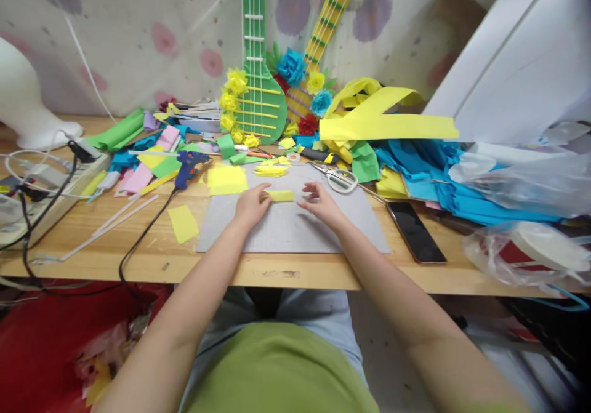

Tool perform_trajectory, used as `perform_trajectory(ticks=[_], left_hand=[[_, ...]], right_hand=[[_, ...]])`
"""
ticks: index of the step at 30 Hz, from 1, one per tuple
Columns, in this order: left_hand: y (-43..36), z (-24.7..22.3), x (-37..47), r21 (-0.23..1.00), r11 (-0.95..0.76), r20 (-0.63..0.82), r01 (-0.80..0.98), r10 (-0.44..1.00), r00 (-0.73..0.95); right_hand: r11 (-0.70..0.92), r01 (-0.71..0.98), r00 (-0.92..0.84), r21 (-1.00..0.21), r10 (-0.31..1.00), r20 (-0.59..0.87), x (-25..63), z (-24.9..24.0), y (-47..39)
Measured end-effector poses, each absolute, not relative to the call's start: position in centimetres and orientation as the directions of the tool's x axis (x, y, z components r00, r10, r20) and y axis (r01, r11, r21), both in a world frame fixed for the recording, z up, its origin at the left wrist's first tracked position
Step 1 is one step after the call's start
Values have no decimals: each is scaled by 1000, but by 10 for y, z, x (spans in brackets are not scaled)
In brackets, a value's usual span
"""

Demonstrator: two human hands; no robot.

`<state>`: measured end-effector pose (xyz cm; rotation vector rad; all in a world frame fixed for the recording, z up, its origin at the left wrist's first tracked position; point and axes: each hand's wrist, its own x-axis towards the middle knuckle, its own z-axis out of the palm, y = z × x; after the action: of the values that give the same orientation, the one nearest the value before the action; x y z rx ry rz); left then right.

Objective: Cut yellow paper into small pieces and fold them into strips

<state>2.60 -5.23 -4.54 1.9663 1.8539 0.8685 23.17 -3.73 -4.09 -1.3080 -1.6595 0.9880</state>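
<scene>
My left hand (253, 206) pinches the left end of a small folded yellow paper strip (282, 196) above a grey cutting mat (295, 234). Just past the strip's right end is my right hand (320, 204), its fingers curled but apart and with nothing seen between them. Left of my left hand lies a stack of yellow paper squares (228, 180). More folded yellow pieces (270, 170) rest at the mat's back edge. Scissors with pale handles (340, 181) lie behind my right hand.
A blue glue gun (188, 168) with a black cord sits at left, near a loose yellow paper piece (183, 223). A phone (416, 232) lies at right. Behind stand a green paper guitar (261, 102), a yellow one (323, 31), and heaped blue paper (462, 182).
</scene>
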Motion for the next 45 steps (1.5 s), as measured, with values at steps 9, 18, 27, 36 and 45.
perform_trajectory(ticks=[9,18,27,36,45], left_hand=[[-49,-49,22,670,-91,227,737,970,-86],[-49,-46,19,724,28,206,689,945,-256],[-41,-50,22,627,39,265,778,929,-260],[-41,-50,21,590,44,251,806,939,-235],[-42,-47,23,567,46,259,823,938,-231]], right_hand=[[137,500,-170,-855,984,57,189,-55,-6],[190,628,-112,-755,982,153,185,-58,-11],[193,736,-106,-648,979,172,179,-57,-14],[189,773,-102,-605,979,176,176,-52,-20],[181,787,-100,-589,981,167,175,-48,-20]])
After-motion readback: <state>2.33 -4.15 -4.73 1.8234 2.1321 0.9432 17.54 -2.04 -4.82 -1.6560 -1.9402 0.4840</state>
